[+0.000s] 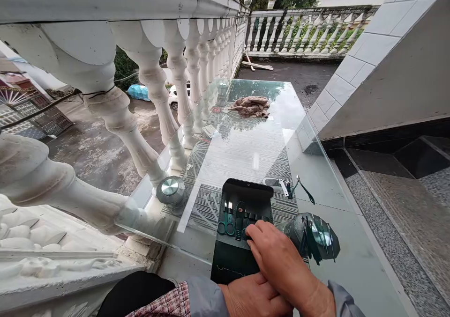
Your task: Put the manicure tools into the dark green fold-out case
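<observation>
An open black case [242,200] of grooming tools lies on a glass table [246,143] in front of me. It holds green-handled scissors [226,223] and several small tools in loops. My right hand [281,261] reaches over the case's right side, fingers bent down together onto the tools; what they grip is hidden. My left hand [253,300] lies under the right wrist at the case's near edge, fingers covered. Several green-handled tools [311,237] lie on the glass right of the case.
A nail clipper [284,187] and a thin hooked tool [303,189] lie beyond the case. A brown cloth [251,106] sits at the far end. A white balustrade [154,87] runs along the left; dark steps [393,167] are on the right.
</observation>
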Action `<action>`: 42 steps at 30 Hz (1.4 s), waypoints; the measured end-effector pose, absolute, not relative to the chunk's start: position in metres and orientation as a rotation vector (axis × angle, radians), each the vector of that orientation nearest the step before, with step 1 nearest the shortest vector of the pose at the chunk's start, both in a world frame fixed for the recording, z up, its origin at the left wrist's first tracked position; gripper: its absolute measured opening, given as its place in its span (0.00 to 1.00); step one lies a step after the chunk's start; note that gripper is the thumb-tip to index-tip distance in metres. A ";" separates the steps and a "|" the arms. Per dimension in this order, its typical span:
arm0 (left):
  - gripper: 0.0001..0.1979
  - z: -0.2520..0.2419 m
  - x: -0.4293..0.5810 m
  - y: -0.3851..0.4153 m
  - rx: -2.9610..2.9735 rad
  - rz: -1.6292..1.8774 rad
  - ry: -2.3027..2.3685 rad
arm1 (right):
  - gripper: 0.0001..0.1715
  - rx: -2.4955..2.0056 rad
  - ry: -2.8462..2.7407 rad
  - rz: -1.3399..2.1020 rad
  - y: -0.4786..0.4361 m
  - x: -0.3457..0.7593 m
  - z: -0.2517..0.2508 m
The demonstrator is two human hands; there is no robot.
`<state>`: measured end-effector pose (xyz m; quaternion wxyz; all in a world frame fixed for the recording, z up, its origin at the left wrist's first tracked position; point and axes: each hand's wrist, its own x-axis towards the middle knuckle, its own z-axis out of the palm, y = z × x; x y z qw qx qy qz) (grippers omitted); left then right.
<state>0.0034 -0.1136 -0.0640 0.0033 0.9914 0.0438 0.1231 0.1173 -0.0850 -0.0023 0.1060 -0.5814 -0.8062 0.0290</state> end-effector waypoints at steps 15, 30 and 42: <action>0.09 -0.067 0.007 -0.113 3.068 0.685 0.120 | 0.14 -1.522 -2.557 -0.046 -0.090 0.127 0.007; 0.08 -0.051 0.004 -0.112 3.078 0.601 0.095 | 0.13 -1.370 -2.267 0.441 -0.100 0.137 0.007; 0.08 -0.043 0.003 -0.112 3.176 0.737 0.148 | 0.09 -1.299 -1.966 0.430 -0.106 0.183 0.041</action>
